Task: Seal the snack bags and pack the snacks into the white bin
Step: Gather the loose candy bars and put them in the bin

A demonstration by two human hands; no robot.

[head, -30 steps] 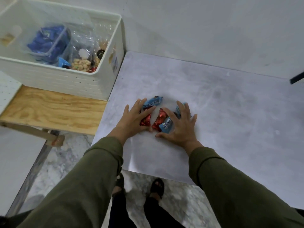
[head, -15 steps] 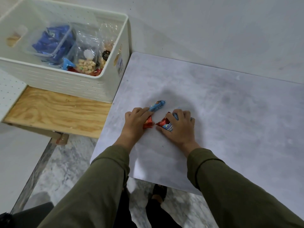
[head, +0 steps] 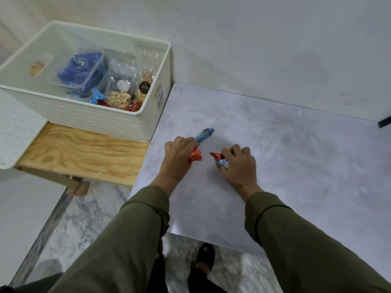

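Observation:
My left hand [head: 179, 157] grips two small snack packets on the grey table [head: 296, 166]: a blue one [head: 204, 134] sticking out past my fingers and a red one [head: 195, 155] under my palm. My right hand [head: 239, 166] grips a red packet [head: 216, 155] and a blue-and-white packet [head: 223, 163]. The white bin [head: 118, 121] stands to the upper left on a wooden shelf. It holds clear bags of nuts [head: 119, 92] and a clear box of blue packets [head: 81, 70].
The wooden shelf [head: 80, 153] sits lower than the table, left of it. A white pegboard panel [head: 14, 132] lies at the far left. A dark object [head: 384, 122] pokes in at the right edge. My feet and marble floor show below.
Both hands went from flat over the pile to curled round the packets. They have drawn apart, each taking a red and a blue packet.

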